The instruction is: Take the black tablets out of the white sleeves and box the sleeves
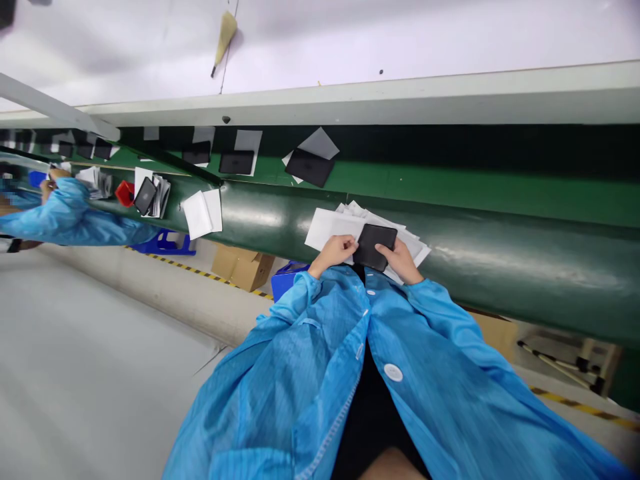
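A flat black rectangular panel, tablet-like (374,247), is tilted in front of my body, above a fanned stack of white paper sheets or sleeves (325,228). My right hand (401,260) grips its right side, thumb on the dark face and fingers behind. At its left edge is my left hand (340,251), with thumb and fingertips pinched together. Whether that pinch holds the panel's edge or something small, I cannot make out. The papers lie on the near rounded edge of the green work surface (475,247).
Black panels with white sheets (310,167) lie along the green strip behind. To the left are a folded white paper pile (203,213), a red container (125,193) and a co-worker's blue sleeve (75,213). A pale ledge (350,103) runs above; a cardboard box (243,267) stands below.
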Motion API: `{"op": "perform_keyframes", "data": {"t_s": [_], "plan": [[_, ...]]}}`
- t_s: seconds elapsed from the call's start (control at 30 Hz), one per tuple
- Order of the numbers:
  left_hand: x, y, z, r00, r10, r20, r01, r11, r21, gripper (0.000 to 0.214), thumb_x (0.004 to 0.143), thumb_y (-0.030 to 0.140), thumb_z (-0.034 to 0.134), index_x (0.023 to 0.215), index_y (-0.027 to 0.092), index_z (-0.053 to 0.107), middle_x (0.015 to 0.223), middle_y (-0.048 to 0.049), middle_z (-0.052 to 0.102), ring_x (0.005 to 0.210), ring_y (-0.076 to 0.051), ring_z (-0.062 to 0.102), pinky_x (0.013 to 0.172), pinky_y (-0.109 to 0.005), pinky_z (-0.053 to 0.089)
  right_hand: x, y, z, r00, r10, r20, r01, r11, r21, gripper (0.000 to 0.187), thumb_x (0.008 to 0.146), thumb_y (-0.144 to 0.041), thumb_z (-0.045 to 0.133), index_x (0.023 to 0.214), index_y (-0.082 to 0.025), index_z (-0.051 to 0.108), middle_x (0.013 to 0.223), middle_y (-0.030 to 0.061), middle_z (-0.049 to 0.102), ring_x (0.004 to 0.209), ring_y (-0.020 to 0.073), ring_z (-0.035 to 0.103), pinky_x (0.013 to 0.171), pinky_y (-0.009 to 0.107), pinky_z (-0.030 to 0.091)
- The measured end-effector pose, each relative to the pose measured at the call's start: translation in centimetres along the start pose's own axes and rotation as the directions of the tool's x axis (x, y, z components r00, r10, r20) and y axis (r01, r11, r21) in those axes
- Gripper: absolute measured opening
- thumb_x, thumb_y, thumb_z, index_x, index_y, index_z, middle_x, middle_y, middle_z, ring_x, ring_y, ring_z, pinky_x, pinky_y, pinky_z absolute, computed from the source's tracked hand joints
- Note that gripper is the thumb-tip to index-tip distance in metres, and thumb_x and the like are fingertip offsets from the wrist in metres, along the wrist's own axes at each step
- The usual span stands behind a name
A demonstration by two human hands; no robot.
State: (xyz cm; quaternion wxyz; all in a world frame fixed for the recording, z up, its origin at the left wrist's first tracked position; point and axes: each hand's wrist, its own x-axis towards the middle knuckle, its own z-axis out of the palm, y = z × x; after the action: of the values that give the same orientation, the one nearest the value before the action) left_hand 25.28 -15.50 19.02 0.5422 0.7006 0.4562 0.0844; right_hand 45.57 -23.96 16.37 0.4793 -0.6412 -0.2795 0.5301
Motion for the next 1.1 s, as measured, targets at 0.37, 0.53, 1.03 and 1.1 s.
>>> {"op": "perform_keyframes", "data": {"t_s": [0.37,0.53,1.03,1.1], "plan": [[-0.2,2.7,-0.9,0.999,0.012,-0.045,-0.020,0.981,-0.192,0.031,0.092,0.039,0.060,0.069,0.021,0.051,0.062,0.0041,0.048,0.061,-0.011,0.045,0.062,-0.025,0.038,-1.1,-0.9,1.4,0.937,0.112,0.332,-0.131,0.991,0.034,0.050,0.079,-0.069,0.076,0.103,-0.026,0.067,0.080,-0.0021,0.064,0.068,0.0175,0.060,0.065,0.031,0.053],[-0.3,3.7,0.4,0.992,0.097,0.084,-0.087,0.989,-0.122,0.025,0.089,0.030,0.063,0.068,0.019,0.057,0.061,0.0040,0.054,0.061,-0.012,0.049,0.065,-0.026,0.039,0.1,-0.4,1.2,0.951,0.057,0.305,-0.053,0.998,-0.023,0.040,0.068,-0.054,0.083,0.082,-0.026,0.059,0.079,-0.0036,0.061,0.073,0.0171,0.056,0.067,0.030,0.050],[12.4,-7.3,-7.9,0.931,-0.234,-0.280,0.277,0.952,0.126,0.019,0.089,0.005,0.060,0.100,0.016,0.070,0.100,-0.0068,0.072,0.098,-0.019,0.068,0.099,-0.033,0.056,-4.9,6.4,-7.8,0.938,0.297,-0.178,-0.252,0.938,0.237,0.068,0.047,-0.045,0.097,0.100,-0.029,0.057,0.089,-0.0032,0.078,0.085,0.0232,0.075,0.086,0.040,0.063],[14.5,-9.0,-11.2,0.899,-0.280,-0.337,0.362,0.908,0.211,0.026,0.086,0.000,0.061,0.105,0.015,0.069,0.108,-0.0101,0.069,0.109,-0.022,0.066,0.109,-0.036,0.053,-5.0,6.8,-8.1,0.934,0.274,-0.228,-0.231,0.952,0.198,0.069,0.047,-0.045,0.097,0.099,-0.029,0.054,0.089,-0.0038,0.078,0.082,0.0211,0.075,0.081,0.037,0.063]]}}
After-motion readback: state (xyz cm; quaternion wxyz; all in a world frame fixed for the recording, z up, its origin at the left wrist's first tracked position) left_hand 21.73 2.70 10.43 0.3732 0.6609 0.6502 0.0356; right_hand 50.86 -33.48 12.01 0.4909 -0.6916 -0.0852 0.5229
